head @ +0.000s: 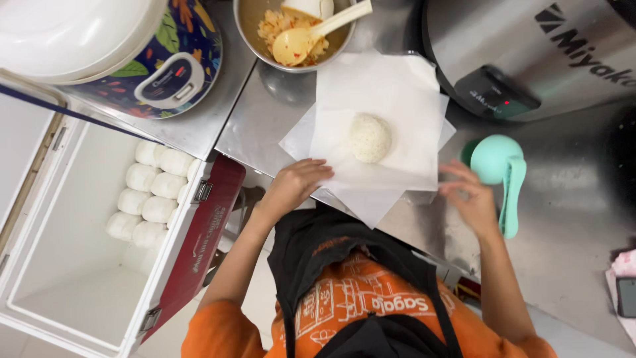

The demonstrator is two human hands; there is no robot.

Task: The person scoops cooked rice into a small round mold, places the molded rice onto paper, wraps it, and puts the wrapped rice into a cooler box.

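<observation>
A white rice ball (pixel 370 137) sits in the middle of stacked white paper sheets (pixel 397 86) on a steel counter (pixel 570 219). My left hand (pixel 295 184) rests on the near left edge of the paper, fingers laid flat and holding nothing. My right hand (pixel 472 199), slightly blurred, hovers with spread fingers at the paper's near right corner, right beside a teal rice scoop (pixel 500 166) lying dome-up on the counter.
A metal bowl (pixel 248 26) of orange-flecked filling with a yellow spoon (pixel 295 43) stands beyond the paper. A large silver rice cooker (pixel 530 53) is at back right, a patterned cooker (pixel 165 66) at back left. An open white cooler (pixel 79 278) holds several wrapped white balls (pixel 149 192). A phone (pixel 626 295) lies far right.
</observation>
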